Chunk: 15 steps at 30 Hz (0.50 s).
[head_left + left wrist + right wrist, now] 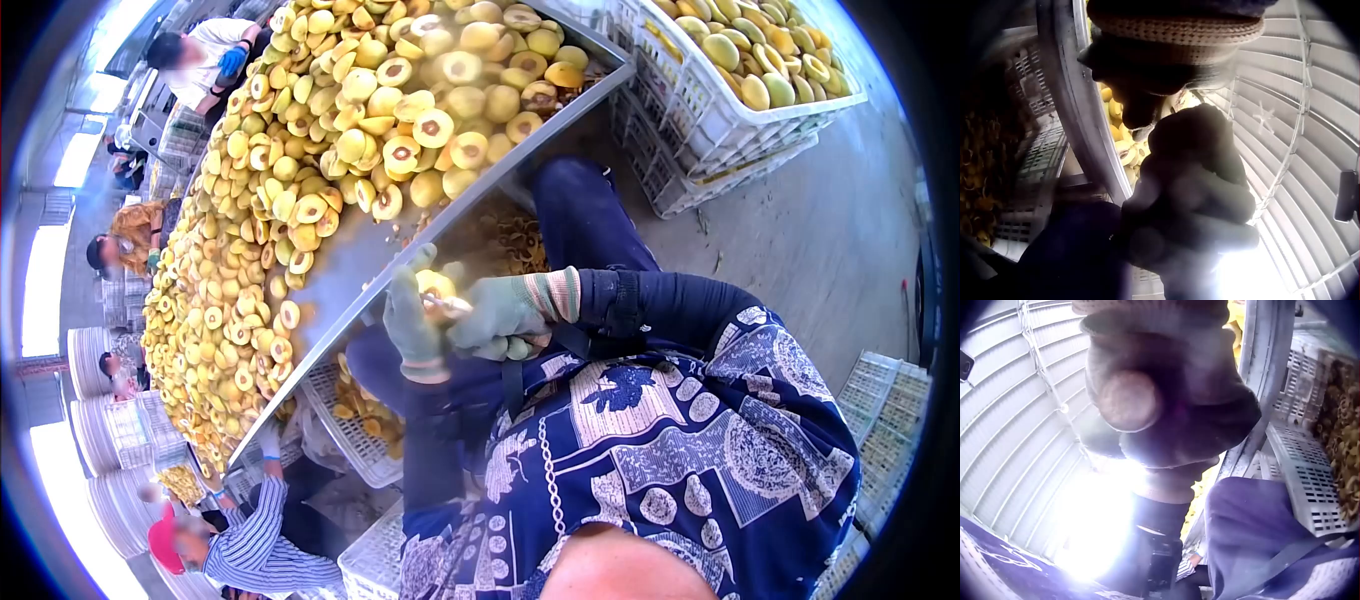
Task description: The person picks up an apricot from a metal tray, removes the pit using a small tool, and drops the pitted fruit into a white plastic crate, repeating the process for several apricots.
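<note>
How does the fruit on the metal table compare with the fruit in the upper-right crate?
The table fruit spreads widely; the crate fruit is heaped inside the white crate. Many table pieces show cut faces with reddish-brown centres, while the crate pieces mostly show rounded skin. Both are yellow.

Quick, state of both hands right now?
Left hand: closed, holding a yellow fruit.
Right hand: closed round a tool, its round handle end showing.
</note>
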Available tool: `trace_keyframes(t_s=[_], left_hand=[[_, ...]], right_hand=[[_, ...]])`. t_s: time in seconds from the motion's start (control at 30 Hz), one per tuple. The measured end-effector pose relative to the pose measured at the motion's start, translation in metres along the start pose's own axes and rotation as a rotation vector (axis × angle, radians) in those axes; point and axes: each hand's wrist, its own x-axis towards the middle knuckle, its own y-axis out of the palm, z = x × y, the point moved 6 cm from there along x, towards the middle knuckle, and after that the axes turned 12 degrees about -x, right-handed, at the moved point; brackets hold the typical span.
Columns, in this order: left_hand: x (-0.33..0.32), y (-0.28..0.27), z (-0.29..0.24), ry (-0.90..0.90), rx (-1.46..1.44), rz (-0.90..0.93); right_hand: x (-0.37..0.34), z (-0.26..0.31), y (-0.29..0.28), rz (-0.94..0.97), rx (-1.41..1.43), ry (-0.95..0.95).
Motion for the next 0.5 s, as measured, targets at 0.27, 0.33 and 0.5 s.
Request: trace_keyframes(t_s=[0.27, 0.33, 0.5], left_hand=[[-0.007, 0.000, -0.005, 0.419, 0.150, -0.032], [-0.010, -0.004, -0.011, 0.559, 0.379, -0.036], [-0.036, -0.049, -0.072, 0.320, 0.395, -0.547]], right_hand=[[0.029, -0.009, 0.023, 0.502, 0.630, -0.215], [0.034, -0.011, 0.026, 0.544, 0.743, -0.243], [0.028, -0.001, 0.023, 0.579, 0.641, -0.321]])
